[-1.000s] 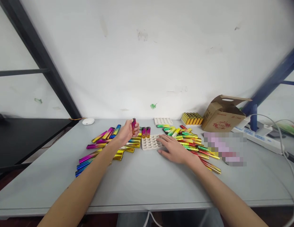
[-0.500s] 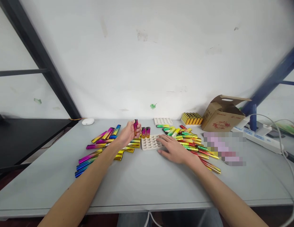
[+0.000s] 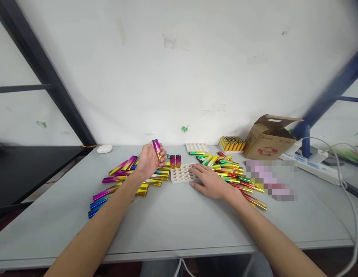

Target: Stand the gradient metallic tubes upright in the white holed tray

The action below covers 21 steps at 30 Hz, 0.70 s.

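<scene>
With my left hand [image 3: 150, 159] I am gripping a purple-and-gold lighter [image 3: 157, 149], fingers wrapping its lower part and its dark top leaning away to the left. I am holding it above the worktop [image 3: 179, 223], up and to the left of the white tray [image 3: 181, 177], and it is not touching the tray. That tray is lying midway between the worktop's left and right edges, nearer the back edge than the front. Two upright lighters [image 3: 178, 161] are standing side by side at its back left corner. My right hand [image 3: 209, 181] is lying palm down with fingers spread, reaching over the tray's right edge; I cannot tell how firmly it is pressing.

Toward the worktop's left edge, loose lighters [image 3: 121, 173] in purple, blue and gold are lying in a fan, partly hidden by my left forearm. On the other side, a green, red and gold pile [image 3: 225, 170] is spreading past my right hand. Along the back edge, a second white tray [image 3: 197, 147] is sitting left of a gold block [image 3: 235, 146] of upright pieces, and a cardboard box [image 3: 262, 144] is standing toward the back right corner.
</scene>
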Motion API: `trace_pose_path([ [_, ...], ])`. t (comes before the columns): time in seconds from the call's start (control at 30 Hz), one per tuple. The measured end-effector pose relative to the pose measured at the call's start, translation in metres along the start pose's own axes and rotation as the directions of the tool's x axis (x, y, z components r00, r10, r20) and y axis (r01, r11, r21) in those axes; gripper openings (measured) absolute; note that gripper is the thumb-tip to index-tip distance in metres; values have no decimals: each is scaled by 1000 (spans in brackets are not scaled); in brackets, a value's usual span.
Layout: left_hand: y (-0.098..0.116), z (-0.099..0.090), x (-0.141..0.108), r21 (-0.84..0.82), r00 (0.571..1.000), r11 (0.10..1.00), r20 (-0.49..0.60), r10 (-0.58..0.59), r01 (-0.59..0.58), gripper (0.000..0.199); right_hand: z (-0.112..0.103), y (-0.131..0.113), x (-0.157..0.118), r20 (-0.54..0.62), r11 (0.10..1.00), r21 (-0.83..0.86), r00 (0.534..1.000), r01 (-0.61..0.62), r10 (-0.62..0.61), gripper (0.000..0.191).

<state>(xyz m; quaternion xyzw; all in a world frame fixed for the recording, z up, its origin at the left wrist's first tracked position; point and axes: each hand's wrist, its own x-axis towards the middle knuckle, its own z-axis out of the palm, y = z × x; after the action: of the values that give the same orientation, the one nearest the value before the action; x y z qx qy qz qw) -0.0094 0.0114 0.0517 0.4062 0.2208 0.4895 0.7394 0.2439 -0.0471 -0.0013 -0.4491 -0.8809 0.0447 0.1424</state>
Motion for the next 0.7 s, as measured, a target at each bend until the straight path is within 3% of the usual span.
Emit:
trace_pose_path([
  [0.1, -2, -3, 4, 91, 986, 991, -130, 105, -94, 18, 1, 1, 0, 1, 1000, 6, 1000, 1, -1, 53],
  [0.17, -4, -7, 8, 229, 947, 956, -223, 233, -181, 20, 1, 0, -1, -2, 1000, 1, 1000, 5, -5, 54],
  [0.23, -5, -10, 9, 397, 893, 878, -241, 381, -268, 20, 1, -1, -1, -3, 1000, -12, 1000, 13, -13, 55],
  [0.33, -6, -9, 7, 572, 860, 752, -147, 488, -329, 19, 0, -4, -1, 8, 999, -29, 1000, 24, -24, 57],
  [0.57, -18, 24, -9, 664, 910, 660, 77, 408, -352, 16, -2, -6, 0, 8, 999, -26, 999, 36, -36, 57],
  [0.63, -26, 29, -10, 708, 892, 575, 178, 416, -409, 17, -3, -6, 0, -3, 999, -22, 999, 42, -42, 56],
  [0.7, -35, 28, -8, 765, 859, 434, 297, 416, -475, 18, -2, -6, 1, -18, 999, -19, 999, 51, -51, 54],
])
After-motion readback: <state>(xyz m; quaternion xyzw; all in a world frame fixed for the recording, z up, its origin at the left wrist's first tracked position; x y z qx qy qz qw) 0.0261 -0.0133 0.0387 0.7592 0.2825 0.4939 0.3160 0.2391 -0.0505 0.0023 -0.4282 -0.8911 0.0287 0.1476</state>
